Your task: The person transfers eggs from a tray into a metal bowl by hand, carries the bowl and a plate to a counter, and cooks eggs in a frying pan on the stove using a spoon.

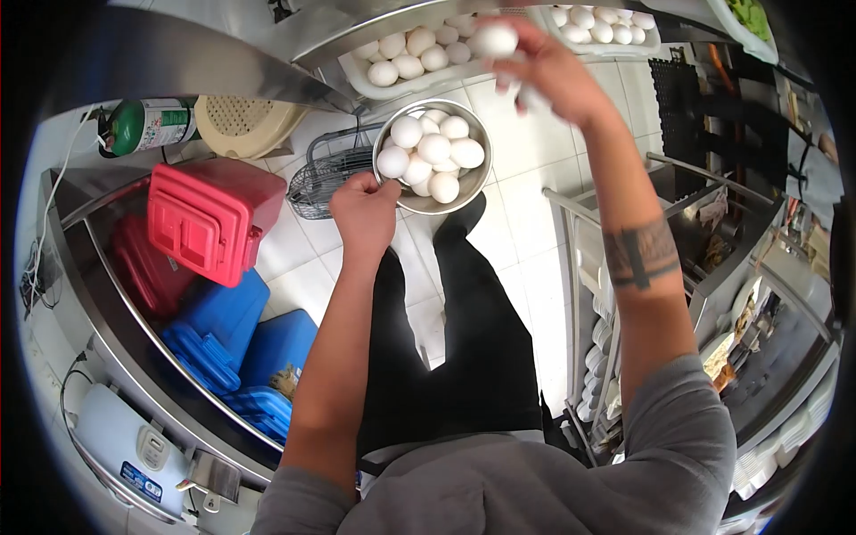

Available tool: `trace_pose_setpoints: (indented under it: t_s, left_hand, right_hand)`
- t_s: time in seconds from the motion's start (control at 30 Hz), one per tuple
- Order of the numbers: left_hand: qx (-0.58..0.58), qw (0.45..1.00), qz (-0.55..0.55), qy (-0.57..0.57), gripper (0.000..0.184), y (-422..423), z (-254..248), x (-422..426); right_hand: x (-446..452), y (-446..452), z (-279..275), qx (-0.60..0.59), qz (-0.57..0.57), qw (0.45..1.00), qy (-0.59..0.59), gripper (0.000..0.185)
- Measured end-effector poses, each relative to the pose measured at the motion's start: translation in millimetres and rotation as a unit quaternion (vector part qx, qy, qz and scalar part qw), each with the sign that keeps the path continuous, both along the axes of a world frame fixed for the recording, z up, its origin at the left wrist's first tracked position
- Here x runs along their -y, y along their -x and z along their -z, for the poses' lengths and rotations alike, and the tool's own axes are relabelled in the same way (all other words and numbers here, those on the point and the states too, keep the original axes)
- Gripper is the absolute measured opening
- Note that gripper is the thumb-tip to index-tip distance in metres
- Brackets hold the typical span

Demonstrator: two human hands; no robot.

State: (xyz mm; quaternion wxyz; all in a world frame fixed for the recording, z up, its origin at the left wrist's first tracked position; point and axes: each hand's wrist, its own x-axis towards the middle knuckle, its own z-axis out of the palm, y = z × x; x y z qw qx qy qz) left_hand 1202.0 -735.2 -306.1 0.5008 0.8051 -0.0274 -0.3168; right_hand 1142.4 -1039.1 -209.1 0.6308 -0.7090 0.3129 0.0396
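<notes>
My left hand [366,211] pinches the near left rim of a round metal bowl [481,185], holding it up above the tiled floor. White eggs [434,148] are heaped inside the bowl. To the upper right of it, my right hand [557,76] is raised, its fingers curled round a white egg [496,40]. Something pale, perhaps a second egg, shows blurred under the palm. Just behind that hand, a white tray [392,92] holds many more eggs, and another egg tray [649,43] stands to its right.
A wire basket [334,183] is on the floor left of the bowl. Red bins [214,218] and blue bins [218,334] line the left side, near a green cylinder [147,127]. Metal racks [571,209] with dishes stand on the right. A steel shelf edge [357,36] runs overhead.
</notes>
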Motion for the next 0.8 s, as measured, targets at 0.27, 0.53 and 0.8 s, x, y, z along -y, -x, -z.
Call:
trace_pose_setpoints:
  t_s: [0.27, 0.53, 0.8]
  left_hand:
    - [0.068, 0.994, 0.087, 0.029, 0.026, 25, -52, 3]
    - [-0.048, 0.986, 0.134, 0.084, 0.026, 55, -121, -20]
    - [-0.06, 0.95, 0.297, 0.079, 0.027, 86, -202, -53]
  right_hand:
    - [-105, 69, -72, -0.124, -0.158, 0.919, 0.34, 0.05]
    - [-210, 151, -140, -0.081, 0.123, 0.934, 0.325, 0.035]
    - [-334, 198, -209, -0.175, 0.282, 0.865, 0.375, 0.04]
